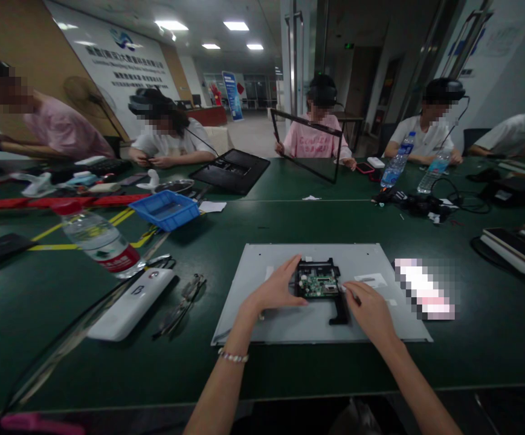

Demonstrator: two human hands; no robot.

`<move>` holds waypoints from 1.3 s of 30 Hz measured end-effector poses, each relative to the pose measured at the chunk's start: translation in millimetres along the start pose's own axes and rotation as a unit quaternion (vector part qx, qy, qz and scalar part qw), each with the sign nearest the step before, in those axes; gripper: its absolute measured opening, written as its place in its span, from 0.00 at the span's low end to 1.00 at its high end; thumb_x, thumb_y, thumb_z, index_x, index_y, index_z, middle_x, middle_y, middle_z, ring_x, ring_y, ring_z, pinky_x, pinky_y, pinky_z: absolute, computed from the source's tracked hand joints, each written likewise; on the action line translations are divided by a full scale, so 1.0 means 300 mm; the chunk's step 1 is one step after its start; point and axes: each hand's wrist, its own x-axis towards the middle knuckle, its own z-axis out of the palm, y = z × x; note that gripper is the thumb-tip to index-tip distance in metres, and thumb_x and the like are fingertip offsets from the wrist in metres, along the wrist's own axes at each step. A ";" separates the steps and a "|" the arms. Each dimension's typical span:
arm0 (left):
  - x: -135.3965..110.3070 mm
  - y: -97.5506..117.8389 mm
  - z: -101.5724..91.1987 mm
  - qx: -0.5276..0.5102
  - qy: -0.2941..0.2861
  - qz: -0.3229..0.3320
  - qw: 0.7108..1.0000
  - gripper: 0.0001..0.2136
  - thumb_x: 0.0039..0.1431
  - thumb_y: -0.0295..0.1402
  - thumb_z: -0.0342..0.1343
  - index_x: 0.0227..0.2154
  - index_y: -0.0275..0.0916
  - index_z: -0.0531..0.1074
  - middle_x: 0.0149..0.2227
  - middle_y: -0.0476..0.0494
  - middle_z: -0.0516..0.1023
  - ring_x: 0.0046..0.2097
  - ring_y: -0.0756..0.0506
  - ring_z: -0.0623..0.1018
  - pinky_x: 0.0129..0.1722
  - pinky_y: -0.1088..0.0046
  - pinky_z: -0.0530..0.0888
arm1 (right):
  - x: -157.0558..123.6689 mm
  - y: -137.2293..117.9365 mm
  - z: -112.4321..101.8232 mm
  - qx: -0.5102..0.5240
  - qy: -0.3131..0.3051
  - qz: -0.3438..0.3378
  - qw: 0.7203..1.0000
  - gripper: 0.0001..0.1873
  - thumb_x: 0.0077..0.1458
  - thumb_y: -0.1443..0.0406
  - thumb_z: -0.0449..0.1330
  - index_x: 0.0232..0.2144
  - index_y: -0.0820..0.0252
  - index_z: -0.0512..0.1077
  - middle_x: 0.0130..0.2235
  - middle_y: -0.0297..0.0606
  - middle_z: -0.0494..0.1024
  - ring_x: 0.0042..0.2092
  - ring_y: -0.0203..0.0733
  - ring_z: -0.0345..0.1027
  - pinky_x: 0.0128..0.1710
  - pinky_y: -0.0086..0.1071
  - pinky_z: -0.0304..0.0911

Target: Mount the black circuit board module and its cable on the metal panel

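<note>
A green circuit board sits in a black plastic frame, on top of a grey flat panel lying on the table. My left hand grips the frame's left side, with the thumb at the lower edge and the fingertips at the upper corner. At the right edge of the board, my right hand is closed in a pinch. Something small and dark shows between its fingers, too little visible to name. A pale label lies on the panel behind that hand.
Left of the panel are folded glasses, a white power bank and a leaning water bottle. A blue tray stands behind them. A blurred-out phone-like object lies right. Across the table, a person holds a black rectangular frame.
</note>
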 end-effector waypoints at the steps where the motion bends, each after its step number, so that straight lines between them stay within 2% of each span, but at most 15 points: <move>1: 0.001 0.009 -0.009 0.000 0.010 -0.002 1.000 0.47 0.46 0.45 0.62 0.64 0.43 0.40 0.66 0.40 0.42 0.65 0.37 0.48 0.64 0.57 0.50 | -0.001 0.002 0.000 0.001 0.004 -0.002 1.000 0.15 0.58 0.65 0.48 0.41 0.56 0.73 0.44 0.41 0.76 0.46 0.45 0.69 0.49 0.40 0.64; 3: 0.005 0.019 -0.031 0.004 0.050 -0.010 0.999 0.36 0.55 0.45 0.55 0.63 0.46 0.45 0.66 0.45 0.45 0.65 0.41 0.50 0.63 0.59 0.51 | -0.001 0.004 0.000 0.002 0.007 -0.004 1.000 0.15 0.58 0.65 0.48 0.42 0.57 0.73 0.44 0.41 0.76 0.47 0.45 0.69 0.49 0.40 0.63; 5: 0.007 0.011 -0.058 0.023 0.108 -0.024 0.994 0.24 0.62 0.41 0.46 0.60 0.46 0.52 0.64 0.47 0.53 0.63 0.44 0.55 0.62 0.62 0.54 | -0.001 0.003 -0.002 0.002 0.001 -0.005 1.000 0.15 0.58 0.65 0.48 0.42 0.57 0.73 0.44 0.41 0.76 0.47 0.45 0.69 0.50 0.40 0.63; 8: -0.007 -0.037 -0.103 0.075 0.182 -0.056 0.979 0.17 0.63 0.34 0.43 0.53 0.42 0.63 0.56 0.45 0.65 0.58 0.44 0.64 0.60 0.62 0.58 | -0.001 -0.001 -0.007 0.003 -0.008 -0.004 1.000 0.15 0.58 0.66 0.48 0.42 0.58 0.73 0.44 0.40 0.76 0.47 0.45 0.69 0.50 0.40 0.63; 10: -0.029 -0.080 -0.127 0.105 0.201 -0.086 0.970 0.16 0.60 0.32 0.45 0.50 0.41 0.67 0.52 0.43 0.70 0.55 0.42 0.67 0.58 0.60 0.61 | -0.003 -0.004 -0.009 0.004 -0.009 -0.008 1.000 0.15 0.58 0.66 0.48 0.42 0.58 0.73 0.44 0.40 0.76 0.46 0.44 0.69 0.50 0.40 0.63; 13: -0.068 -0.138 -0.137 0.129 0.186 -0.121 0.966 0.17 0.55 0.32 0.50 0.49 0.40 0.69 0.48 0.42 0.72 0.50 0.40 0.71 0.54 0.59 0.66 | -0.005 -0.005 -0.008 0.009 -0.004 -0.017 1.000 0.15 0.58 0.66 0.48 0.42 0.58 0.73 0.44 0.41 0.76 0.46 0.44 0.69 0.50 0.40 0.64; 16: -0.086 -0.175 -0.114 0.105 0.154 -0.125 0.975 0.18 0.51 0.31 0.53 0.47 0.39 0.70 0.46 0.42 0.72 0.41 0.44 0.75 0.46 0.65 0.71 | -0.007 0.000 -0.005 0.012 0.001 -0.026 1.000 0.15 0.59 0.65 0.48 0.42 0.58 0.73 0.44 0.41 0.76 0.46 0.44 0.69 0.49 0.40 0.64; 19: -0.078 -0.189 -0.085 0.071 0.154 -0.124 0.978 0.13 0.51 0.31 0.52 0.40 0.38 0.74 0.40 0.43 0.74 0.35 0.47 0.75 0.41 0.70 0.72 | -0.008 0.008 -0.004 0.010 0.003 -0.028 1.000 0.15 0.59 0.65 0.48 0.42 0.59 0.73 0.43 0.41 0.76 0.46 0.44 0.69 0.49 0.40 0.63; 23: -0.066 -0.171 -0.090 0.036 0.186 -0.133 0.973 0.09 0.53 0.32 0.51 0.32 0.37 0.75 0.34 0.44 0.77 0.35 0.46 0.75 0.40 0.70 0.70 | -0.012 0.017 -0.009 0.006 0.008 -0.026 1.000 0.15 0.59 0.65 0.49 0.42 0.59 0.73 0.43 0.40 0.76 0.46 0.45 0.69 0.50 0.40 0.63; 27: -0.081 -0.118 -0.134 -0.038 0.207 -0.143 0.967 0.10 0.56 0.36 0.50 0.33 0.37 0.74 0.34 0.45 0.78 0.38 0.46 0.75 0.40 0.70 0.70 | -0.014 0.023 -0.012 0.003 0.017 -0.031 0.999 0.15 0.59 0.65 0.48 0.42 0.59 0.73 0.43 0.41 0.76 0.47 0.45 0.69 0.50 0.41 0.62; 30: -0.098 -0.082 -0.144 -0.088 0.202 -0.158 0.963 0.10 0.55 0.37 0.51 0.32 0.37 0.75 0.34 0.46 0.78 0.37 0.45 0.75 0.39 0.70 0.70 | -0.013 0.023 -0.014 0.005 0.024 -0.032 0.999 0.15 0.59 0.64 0.48 0.42 0.60 0.73 0.43 0.41 0.76 0.47 0.45 0.69 0.51 0.41 0.62; 33: -0.103 -0.074 -0.118 -0.081 0.178 -0.150 0.969 0.10 0.54 0.37 0.52 0.31 0.37 0.75 0.32 0.46 0.78 0.36 0.46 0.75 0.38 0.70 0.70 | -0.013 0.020 -0.016 0.006 0.025 -0.029 0.999 0.15 0.59 0.65 0.49 0.42 0.60 0.73 0.44 0.41 0.76 0.47 0.44 0.68 0.50 0.41 0.62; 39: -0.099 -0.104 -0.060 -0.039 0.155 -0.147 0.976 0.09 0.53 0.35 0.53 0.33 0.37 0.74 0.31 0.46 0.77 0.34 0.47 0.74 0.37 0.71 0.70 | -0.013 0.018 -0.017 0.005 0.031 -0.034 0.999 0.15 0.59 0.65 0.49 0.42 0.60 0.72 0.43 0.41 0.76 0.46 0.45 0.69 0.50 0.41 0.63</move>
